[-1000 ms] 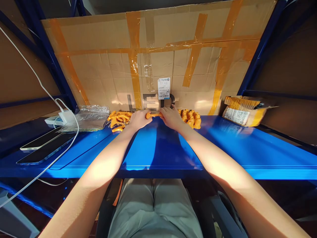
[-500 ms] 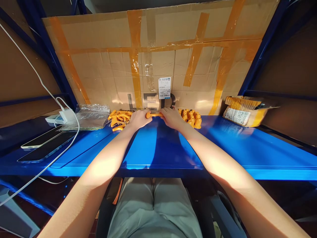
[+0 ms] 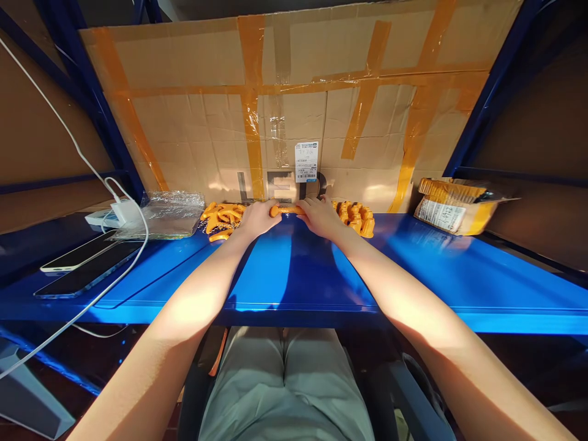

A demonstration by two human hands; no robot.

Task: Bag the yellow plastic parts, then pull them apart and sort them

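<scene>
A short orange plastic piece [image 3: 288,210] with a rounded knob at its left end spans the gap between my hands, just above the back of the blue shelf. My left hand [image 3: 260,217] is closed at its knob end, and my right hand [image 3: 320,216] pinches the other end. Fingers cover part of the piece. Beside my left hand lies a loose heap of curved orange plastic parts [image 3: 222,215]. Several orange parts stand in close rows [image 3: 356,218], partly behind my right hand.
A taped cardboard sheet [image 3: 206,135] closes off the back of the blue shelf [image 3: 331,275]. On the left are two phones [image 3: 92,269], a white charger [image 3: 126,213] with a trailing cable, and clear plastic bags [image 3: 169,214]. A torn taped package [image 3: 452,208] sits at right.
The orange piece has turned slightly between my fingers, and more of its bar shows toward my right hand. Both hands stay in nearly the same place; the view has shifted a little.
</scene>
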